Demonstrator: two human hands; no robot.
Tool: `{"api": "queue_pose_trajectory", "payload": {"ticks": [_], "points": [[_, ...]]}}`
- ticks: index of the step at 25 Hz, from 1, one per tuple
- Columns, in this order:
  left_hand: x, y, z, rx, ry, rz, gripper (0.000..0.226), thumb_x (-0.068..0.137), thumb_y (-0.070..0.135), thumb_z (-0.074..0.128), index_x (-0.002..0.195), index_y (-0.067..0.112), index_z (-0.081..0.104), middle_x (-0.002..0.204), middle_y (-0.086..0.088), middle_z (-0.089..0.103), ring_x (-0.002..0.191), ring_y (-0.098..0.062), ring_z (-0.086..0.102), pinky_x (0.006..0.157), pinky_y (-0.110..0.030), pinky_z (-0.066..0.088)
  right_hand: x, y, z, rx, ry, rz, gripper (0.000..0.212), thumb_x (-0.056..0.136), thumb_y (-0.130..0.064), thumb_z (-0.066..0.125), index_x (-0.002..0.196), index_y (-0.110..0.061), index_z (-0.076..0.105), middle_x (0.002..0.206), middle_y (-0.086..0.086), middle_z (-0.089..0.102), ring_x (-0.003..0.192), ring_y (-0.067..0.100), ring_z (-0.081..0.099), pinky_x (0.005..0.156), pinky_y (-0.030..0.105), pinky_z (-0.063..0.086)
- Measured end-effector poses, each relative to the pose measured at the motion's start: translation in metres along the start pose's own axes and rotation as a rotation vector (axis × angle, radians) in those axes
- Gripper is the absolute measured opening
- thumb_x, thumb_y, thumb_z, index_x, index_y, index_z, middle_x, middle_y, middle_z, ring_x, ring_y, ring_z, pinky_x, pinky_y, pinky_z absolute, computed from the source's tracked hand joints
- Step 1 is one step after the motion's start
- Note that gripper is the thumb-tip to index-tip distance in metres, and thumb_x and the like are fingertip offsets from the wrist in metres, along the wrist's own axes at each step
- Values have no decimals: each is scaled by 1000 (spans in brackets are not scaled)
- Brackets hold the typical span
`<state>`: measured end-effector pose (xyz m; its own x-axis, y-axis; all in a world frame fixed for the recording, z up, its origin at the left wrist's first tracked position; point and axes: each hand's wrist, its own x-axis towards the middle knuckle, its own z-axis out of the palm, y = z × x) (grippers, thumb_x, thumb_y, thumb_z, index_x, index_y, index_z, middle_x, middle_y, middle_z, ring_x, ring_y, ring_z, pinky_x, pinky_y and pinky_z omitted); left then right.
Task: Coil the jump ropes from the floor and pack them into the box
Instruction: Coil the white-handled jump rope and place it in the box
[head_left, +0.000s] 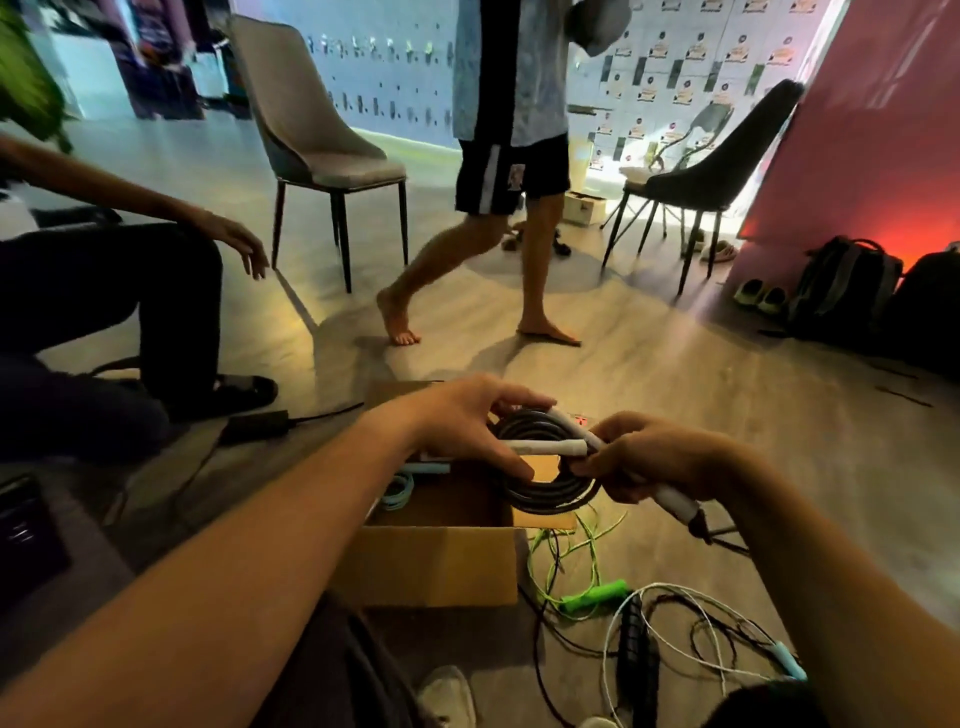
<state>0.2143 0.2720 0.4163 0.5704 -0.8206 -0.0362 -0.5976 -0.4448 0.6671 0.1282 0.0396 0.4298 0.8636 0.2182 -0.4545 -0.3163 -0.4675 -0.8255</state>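
Observation:
Both my hands hold a coiled black jump rope (551, 488) with white handles over the open cardboard box (436, 566). My left hand (467, 423) pinches the coil's left side and one white handle. My right hand (649, 457) grips the coil's right side together with the other white handle, which sticks out toward the lower right. Inside the box lies a light blue rope (400, 488). On the floor to the right of the box lie a green jump rope (597, 597), a white rope with a blue handle (717, 649) and a black rope (636, 649), all tangled loosely.
A barefoot person (511, 171) walks across the floor beyond the box. A seated person (114, 291) is at the left, with a black power adapter (257, 426) nearby. Two chairs (317, 150) stand behind, backpacks (852, 286) and shoes at the right wall.

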Motion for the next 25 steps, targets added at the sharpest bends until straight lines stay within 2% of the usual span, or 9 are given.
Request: {"api": "queue_pose_trajectory", "payload": {"ticks": [2,6,9,10,12,15,18,21,25], "points": [[2,-28,-2,-98,14,-77,77,75,39,83,142,42,46,125,10,63,112,-7,61,97,-40,53,33,1,-1,-61,-75,12,8,94,-3,60,100,1,63,70,6,49,49,10,44,42,19,37],[16,-70,-1,-209,-5,-127,63,84,28,77,138,45,49,110,16,66,97,6,65,81,-17,54,80,10,-7,-144,-142,16,14,98,-18,58,108,-8,62,81,2,58,62,10,55,53,21,44],[40,-130,3,-259,13,-211,56,85,33,74,133,51,52,118,5,67,104,-8,66,90,-34,56,154,31,-14,-183,-189,-6,20,100,-23,55,115,-11,61,90,0,62,76,11,61,66,27,47],[45,-153,7,-296,21,-245,55,87,29,73,134,49,53,120,2,66,105,-11,66,90,-35,57,181,38,-12,-202,-204,-9,20,100,-24,56,115,-13,61,92,0,62,80,14,61,69,29,47],[52,-199,15,-384,47,-308,53,88,18,71,133,42,57,121,-1,66,104,-11,67,88,-32,57,235,51,-4,-253,-249,-11,21,99,-27,56,117,-17,62,94,-2,63,83,15,60,70,28,46],[56,-261,27,-422,87,-388,56,86,12,72,133,39,58,120,0,67,106,-12,67,89,-35,57,304,64,17,-310,-253,19,23,99,-30,58,119,-20,62,89,-4,64,73,10,58,62,23,44],[59,-321,41,-407,90,-483,62,86,10,71,136,41,53,118,2,67,102,-6,67,79,-25,58,369,86,43,-327,-265,44,23,99,-28,58,119,-20,61,95,-2,66,70,8,60,61,22,47],[62,-362,58,-374,-2,-605,61,87,15,72,133,48,53,114,7,67,100,-6,67,74,-20,56,414,119,70,-312,-342,100,12,99,-27,58,109,-22,62,98,0,67,77,11,63,67,26,53],[69,-396,84,-348,-210,-759,57,86,18,73,128,54,55,115,10,63,106,-12,62,84,-30,53,442,163,104,-327,-420,187,18,98,-29,58,114,-19,60,99,2,66,79,11,63,69,28,50]]}}
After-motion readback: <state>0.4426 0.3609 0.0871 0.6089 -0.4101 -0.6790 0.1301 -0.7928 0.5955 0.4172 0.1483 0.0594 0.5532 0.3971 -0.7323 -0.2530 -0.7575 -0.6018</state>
